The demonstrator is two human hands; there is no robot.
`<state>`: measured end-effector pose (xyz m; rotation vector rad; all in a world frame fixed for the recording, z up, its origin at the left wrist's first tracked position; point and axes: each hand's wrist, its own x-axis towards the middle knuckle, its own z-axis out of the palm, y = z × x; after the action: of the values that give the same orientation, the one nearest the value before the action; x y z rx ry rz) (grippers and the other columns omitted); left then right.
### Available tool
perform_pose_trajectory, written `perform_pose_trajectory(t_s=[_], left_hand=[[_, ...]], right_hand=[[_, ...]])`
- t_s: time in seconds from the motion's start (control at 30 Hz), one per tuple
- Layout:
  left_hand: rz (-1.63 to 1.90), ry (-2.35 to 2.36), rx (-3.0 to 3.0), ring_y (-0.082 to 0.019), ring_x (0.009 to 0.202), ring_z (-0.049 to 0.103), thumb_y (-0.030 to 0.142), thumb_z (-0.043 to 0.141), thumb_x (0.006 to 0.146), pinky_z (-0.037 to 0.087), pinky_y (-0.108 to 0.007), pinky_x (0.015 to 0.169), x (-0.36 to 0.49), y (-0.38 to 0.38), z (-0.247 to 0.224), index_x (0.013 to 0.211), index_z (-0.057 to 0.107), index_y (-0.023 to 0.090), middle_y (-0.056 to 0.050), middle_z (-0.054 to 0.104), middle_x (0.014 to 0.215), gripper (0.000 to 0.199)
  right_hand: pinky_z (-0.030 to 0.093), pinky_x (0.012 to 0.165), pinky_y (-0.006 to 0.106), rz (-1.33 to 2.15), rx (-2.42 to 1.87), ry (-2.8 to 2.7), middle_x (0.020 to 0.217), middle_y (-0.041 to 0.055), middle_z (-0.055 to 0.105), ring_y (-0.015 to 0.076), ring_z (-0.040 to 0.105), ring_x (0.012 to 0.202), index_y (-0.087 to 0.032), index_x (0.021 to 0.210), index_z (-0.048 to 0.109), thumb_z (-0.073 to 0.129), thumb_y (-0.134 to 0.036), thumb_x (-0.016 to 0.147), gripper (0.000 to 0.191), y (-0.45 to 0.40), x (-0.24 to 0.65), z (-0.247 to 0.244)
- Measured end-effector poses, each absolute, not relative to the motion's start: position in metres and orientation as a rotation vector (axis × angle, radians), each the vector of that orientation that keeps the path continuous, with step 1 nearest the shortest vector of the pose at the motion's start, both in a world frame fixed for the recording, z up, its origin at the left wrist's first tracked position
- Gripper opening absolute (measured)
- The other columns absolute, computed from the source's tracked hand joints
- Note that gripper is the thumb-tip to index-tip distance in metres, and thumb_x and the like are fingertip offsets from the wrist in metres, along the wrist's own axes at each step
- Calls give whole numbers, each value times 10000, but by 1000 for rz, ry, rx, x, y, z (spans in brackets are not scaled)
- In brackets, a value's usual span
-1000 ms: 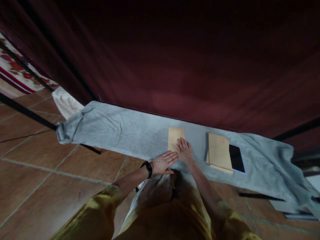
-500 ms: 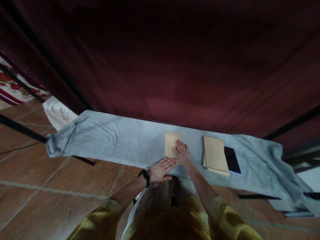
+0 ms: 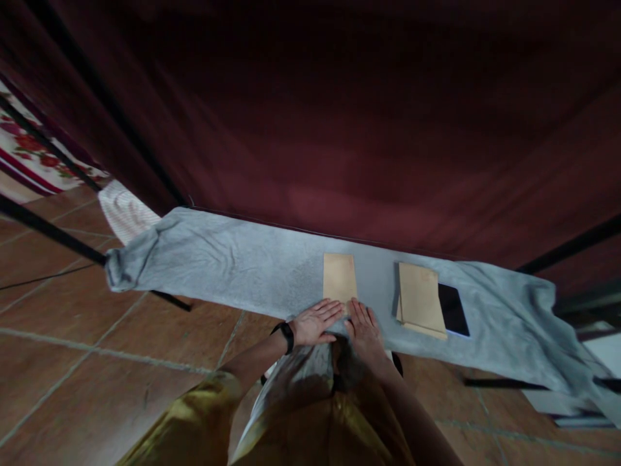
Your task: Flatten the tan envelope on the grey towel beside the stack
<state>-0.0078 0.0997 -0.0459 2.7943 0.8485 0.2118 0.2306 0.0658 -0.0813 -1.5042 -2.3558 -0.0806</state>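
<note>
So the tan paper (image 3: pixel 339 275) lies flat on the grey cloth (image 3: pixel 262 262), right in front of the person, near edge under the fingers. Left hand (image 3: pixel 317 322) is flat and spread out, fingertips on its near left corner, black wristband (image 3: pixel 287 336) on that wrist. Right hand (image 3: pixel 366 330) is flat too, fingers out straight, touching the near right corner. Off to the right there's a tan stack (image 3: pixel 421 298), slightly overlapping a dark tablet-like slab (image 3: pixel 455 310). Dark red curtain (image 3: pixel 315 149) hangs behind.
</note>
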Motion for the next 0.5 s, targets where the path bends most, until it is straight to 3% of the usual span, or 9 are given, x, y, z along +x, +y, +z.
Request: perform_pose_trajectory(t_s=[0.27,0.5], left_hand=[[220,896,2843,-245,1594,209,542,466,1039,158,-438,1307,-6,94,-44,1606,319,111,-169,305,1688,728],[286,1208,2773,-210,1496,429,331,326,1088,355,-407,1229,-5,87,-49,1516,466,154,-127,516,1574,484]], right_hand=[[325,1214,528,-83,-1512,-2294,1601,196,461,311,420,1485,-80,1585,388,345,-380,1091,579,44,232,-81],[351,1214,535,-81,-1534,-2252,1603,194,459,304,423,1482,-78,1597,360,381,-347,1081,582,39,229,-80]])
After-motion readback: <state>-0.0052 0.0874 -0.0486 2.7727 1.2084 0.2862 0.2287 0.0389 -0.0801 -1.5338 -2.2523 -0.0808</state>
